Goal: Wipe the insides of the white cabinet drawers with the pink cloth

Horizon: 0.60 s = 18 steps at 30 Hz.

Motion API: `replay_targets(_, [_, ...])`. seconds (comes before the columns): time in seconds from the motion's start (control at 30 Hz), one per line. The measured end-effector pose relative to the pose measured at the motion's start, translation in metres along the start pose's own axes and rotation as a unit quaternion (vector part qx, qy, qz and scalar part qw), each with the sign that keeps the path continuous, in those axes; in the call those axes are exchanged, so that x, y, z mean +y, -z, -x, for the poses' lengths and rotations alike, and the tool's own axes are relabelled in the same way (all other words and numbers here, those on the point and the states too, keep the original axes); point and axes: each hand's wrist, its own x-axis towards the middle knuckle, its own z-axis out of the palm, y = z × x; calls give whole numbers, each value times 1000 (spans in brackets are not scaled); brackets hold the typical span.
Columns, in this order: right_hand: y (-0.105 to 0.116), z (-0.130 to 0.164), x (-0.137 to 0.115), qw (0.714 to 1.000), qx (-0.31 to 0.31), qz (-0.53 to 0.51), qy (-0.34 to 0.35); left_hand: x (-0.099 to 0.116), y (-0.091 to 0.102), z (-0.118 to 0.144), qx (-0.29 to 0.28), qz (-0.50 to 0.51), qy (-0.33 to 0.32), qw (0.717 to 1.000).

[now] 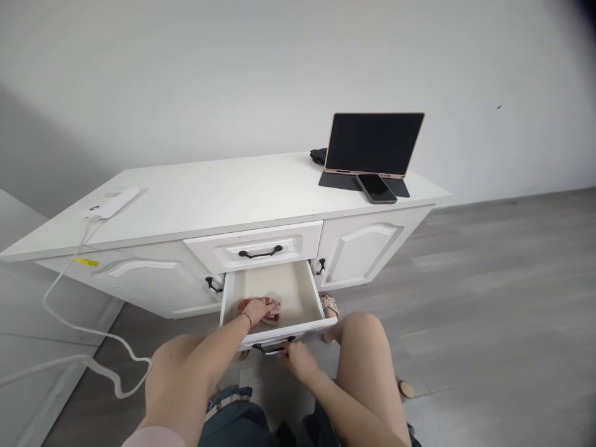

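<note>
Knees are right up front, then my right hand curled around the handle of the pulled-out lower drawer while my left hand sits clamped on a reddish bundle inside, so drawer's open, bundle still in there.

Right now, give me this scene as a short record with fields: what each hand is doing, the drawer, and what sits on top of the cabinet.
left hand: inside the open drawer, resting on a red and pale folded item
right hand: fingers at the dark handle on the drawer front
open drawer: lower one, pulled out; upper drawer closed
cabinet top: tablet propped on a dark stand, phone lying flat, white device with a cable
</note>
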Motion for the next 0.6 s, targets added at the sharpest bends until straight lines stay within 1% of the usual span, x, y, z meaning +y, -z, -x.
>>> replay_targets(0.07, [1, 5, 2, 1000, -8, -4, 8, 0, 5, 1, 18, 23, 18, 999])
replay_targets(0.13, [3, 11, 5, 1000, -15, -13, 24, -4, 13, 8, 40, 48, 41, 997])
replay_targets(0.27, [14, 24, 10, 996, -18, -51, 72, -26, 33, 34, 83, 102, 104, 986])
replay_targets(0.33, [23, 31, 13, 990, 0, -83, 112, -39, 43, 53, 127, 175, 132, 967])
replay_targets(0.37, [29, 34, 15, 985, 19, -101, 135, -44, 47, 65, 160, 235, 142, 948])
replay_targets(0.4, [36, 37, 17, 980, 46, -119, 155, -48, 51, 78, 200, 309, 150, 918])
replay_targets(0.43, [43, 40, 20, 974, 81, -131, 167, -50, 53, 92, 240, 391, 155, 875])
replay_targets(0.5, [60, 45, 28, 966, 160, -127, 162, -48, 53, 125, 310, 542, 160, 764])
replay_targets(0.57, [80, 46, 39, 960, 231, -82, 133, -39, 45, 163, 353, 661, 159, 643])
replay_targets(0.6, [89, 45, 45, 958, 255, -50, 123, -31, 39, 182, 359, 708, 155, 588])
